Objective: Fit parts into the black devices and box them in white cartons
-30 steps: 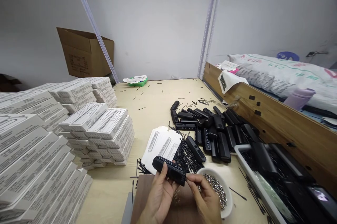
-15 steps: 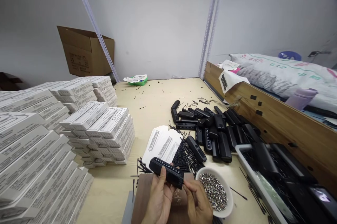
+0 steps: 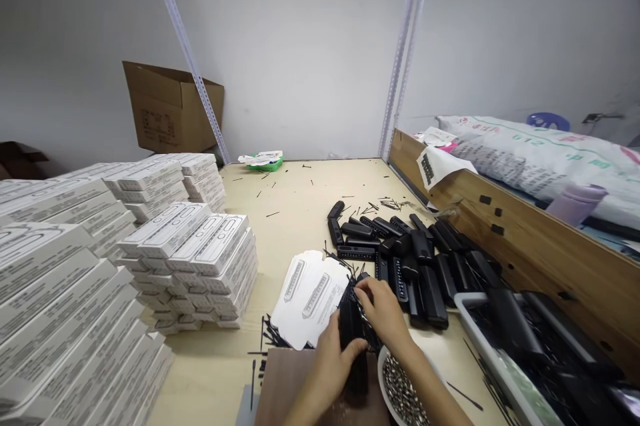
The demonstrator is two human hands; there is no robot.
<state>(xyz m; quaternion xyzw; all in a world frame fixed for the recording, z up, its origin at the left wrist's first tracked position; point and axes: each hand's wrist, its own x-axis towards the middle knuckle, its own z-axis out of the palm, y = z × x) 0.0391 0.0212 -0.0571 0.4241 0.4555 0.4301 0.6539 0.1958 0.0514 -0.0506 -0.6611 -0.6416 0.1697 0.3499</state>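
Note:
My left hand [image 3: 331, 361] is wrapped round a black ribbed case [image 3: 353, 346], its thumb across the near part, above a brown board [image 3: 285, 379]. Beyond the far end of that case, my right hand [image 3: 381, 309] has its fingers pinched at the pile of thin black sticks; what they hold is too small to make out. White printed sheets [image 3: 310, 293] lie just left of the pile. Under my right forearm, a white bowl [image 3: 383, 373] of small metal pieces is partly covered.
Stacks of white boxes [image 3: 200, 246] fill the left. Many black cases [image 3: 423, 279] lie right of centre, beside a grey tray [image 3: 493, 353] and a wooden barrier [image 3: 530, 226]. A green basket [image 3: 273, 165] sits at the back.
My right hand has moved away from the case's end, up to the stick pile. The case in my left hand has turned from crosswise to lengthwise. The view has shifted slightly.

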